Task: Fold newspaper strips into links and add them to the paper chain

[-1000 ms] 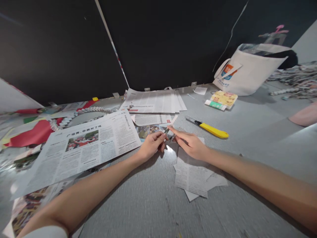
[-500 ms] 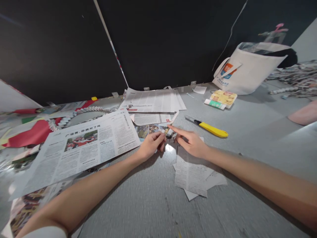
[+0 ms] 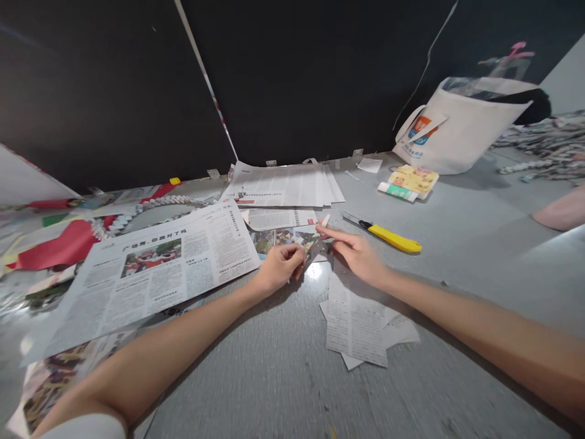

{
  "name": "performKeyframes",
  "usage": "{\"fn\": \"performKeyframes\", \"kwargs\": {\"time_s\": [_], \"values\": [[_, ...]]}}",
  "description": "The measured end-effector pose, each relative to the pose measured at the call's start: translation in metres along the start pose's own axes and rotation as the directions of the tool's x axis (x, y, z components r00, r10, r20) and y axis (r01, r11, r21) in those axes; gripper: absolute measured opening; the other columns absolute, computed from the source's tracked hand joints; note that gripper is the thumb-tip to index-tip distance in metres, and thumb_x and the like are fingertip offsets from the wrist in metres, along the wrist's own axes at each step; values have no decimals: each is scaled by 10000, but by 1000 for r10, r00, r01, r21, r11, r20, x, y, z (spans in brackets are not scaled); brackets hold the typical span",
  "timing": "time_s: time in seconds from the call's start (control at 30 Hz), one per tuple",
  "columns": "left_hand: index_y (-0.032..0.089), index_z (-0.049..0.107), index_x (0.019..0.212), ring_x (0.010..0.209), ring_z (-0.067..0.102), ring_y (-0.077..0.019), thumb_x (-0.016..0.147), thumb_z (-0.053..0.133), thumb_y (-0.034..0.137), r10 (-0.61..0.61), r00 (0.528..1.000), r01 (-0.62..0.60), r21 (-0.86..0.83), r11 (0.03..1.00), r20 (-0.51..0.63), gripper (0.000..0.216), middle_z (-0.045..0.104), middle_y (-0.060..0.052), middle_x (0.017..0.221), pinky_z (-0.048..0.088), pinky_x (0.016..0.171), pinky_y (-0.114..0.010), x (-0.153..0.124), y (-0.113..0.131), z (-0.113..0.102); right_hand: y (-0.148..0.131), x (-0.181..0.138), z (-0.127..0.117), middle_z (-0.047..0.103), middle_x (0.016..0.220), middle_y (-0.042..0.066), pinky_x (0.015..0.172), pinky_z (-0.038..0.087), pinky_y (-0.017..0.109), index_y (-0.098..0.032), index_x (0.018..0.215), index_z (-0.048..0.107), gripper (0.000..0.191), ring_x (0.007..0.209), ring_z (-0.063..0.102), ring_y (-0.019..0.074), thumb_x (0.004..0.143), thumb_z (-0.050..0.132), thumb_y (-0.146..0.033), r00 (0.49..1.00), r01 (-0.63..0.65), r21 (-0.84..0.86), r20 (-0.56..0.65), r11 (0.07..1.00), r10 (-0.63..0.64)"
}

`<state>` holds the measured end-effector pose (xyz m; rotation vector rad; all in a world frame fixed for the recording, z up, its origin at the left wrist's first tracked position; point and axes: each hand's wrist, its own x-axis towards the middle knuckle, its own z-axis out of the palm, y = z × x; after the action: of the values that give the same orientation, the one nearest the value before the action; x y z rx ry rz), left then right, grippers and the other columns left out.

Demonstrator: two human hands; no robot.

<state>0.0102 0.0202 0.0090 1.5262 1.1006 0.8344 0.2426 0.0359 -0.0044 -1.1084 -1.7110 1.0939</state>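
My left hand (image 3: 281, 267) is closed, thumb against the curled fingers; whatever lies in the pinch is hidden. Just across from it, my right hand (image 3: 359, 255) has its index finger stretched toward the left. A narrow folded paper strip (image 3: 325, 221) sticks up at that fingertip and seems pinched between finger and thumb. Beneath the right wrist lie cut newspaper pieces (image 3: 356, 323), overlapping on the grey tabletop (image 3: 247, 366). Beyond both hands is a colour-printed newspaper page (image 3: 278, 238). A large newspaper sheet (image 3: 196, 256) spreads beside the left forearm.
A yellow box cutter (image 3: 393, 238) lies right of my right hand, blade exposed. Behind it are a yellow-and-green packet (image 3: 409, 183) and a white bag (image 3: 461, 131). Stacked newspapers (image 3: 278, 186) rest against the black wall. A folded-paper chain (image 3: 132, 213) lies left; another person's arm (image 3: 562, 207) shows right.
My right hand has shifted slightly right, away from the left one, and the gap between them is wider. The small yellowish piece at my left fingertips no longer shows. The cut newspaper pieces slid slightly.
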Motion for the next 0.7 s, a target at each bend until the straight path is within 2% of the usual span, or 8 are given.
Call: {"fn": "performKeyframes", "kwargs": {"time_s": [0.07,0.13,0.27,0.33,0.43,0.5,0.6,0.7], "values": [[200,542,640,453,429,-93,946,568,385,-8,1000,8,15,1000,0,359,514,30,461,351,508,-239,-1,1,0,5,2,-1,778,1243,60,602,490,294,-303,1533,627,598,704,622,148,954,496,-227,996,-74,88,-51,993,79],[201,541,635,453,431,-94,941,569,392,-14,1000,14,13,1000,-1,362,512,28,459,349,506,-239,-1,2,0,7,4,-1,785,1172,60,539,417,272,-287,1548,611,619,635,562,128,939,514,-239,990,-104,146,-82,984,117],[200,556,659,453,433,-95,947,576,410,-17,1000,17,-7,1000,9,356,518,28,466,343,505,-241,0,0,1,2,2,-1,776,1172,62,565,435,273,-268,1554,607,653,693,580,137,908,523,-226,987,-82,139,-126,987,100],[199,560,672,452,432,-96,957,581,434,-21,1000,21,-9,1000,11,369,520,27,471,341,504,-242,0,-1,1,-2,0,-2,776,1159,64,578,454,278,-270,1590,563,687,703,586,142,906,523,-223,991,-60,107,-110,993,71],[195,599,719,448,429,-97,974,587,472,-23,1000,23,-9,1000,19,377,522,28,479,337,494,-246,0,-2,1,-7,-3,-3,783,1049,54,620,489,292,-277,1635,498,706,711,594,154,932,504,-215,1000,-5,47,-10,999,6],[191,627,754,446,433,-98,980,589,494,-25,999,25,-15,1000,31,379,523,28,484,337,488,-249,0,-1,2,-10,-5,-3,779,997,45,677,525,312,-285,1624,515,671,747,612,168,957,489,-215,994,55,-7,92,998,-54],[189,633,767,442,443,-98,975,594,528,-19,999,20,-28,999,40,400,523,29,484,337,481,-251,-1,1,2,-13,-9,-1,779,1033,40,767,565,338,-302,1600,546,638,837,649,185,970,496,-215,959,187,-82,230,979,-163],[186,635,773,444,452,-97,977,592,545,1,999,0,-20,1000,46,415,526,31,485,345,486,-250,-1,2,2,-13,-11,1,779,1078,40,813,577,347,-304,1602,541,633,885,661,187,978,490,-210,929,268,-101,292,958,-229]]}}
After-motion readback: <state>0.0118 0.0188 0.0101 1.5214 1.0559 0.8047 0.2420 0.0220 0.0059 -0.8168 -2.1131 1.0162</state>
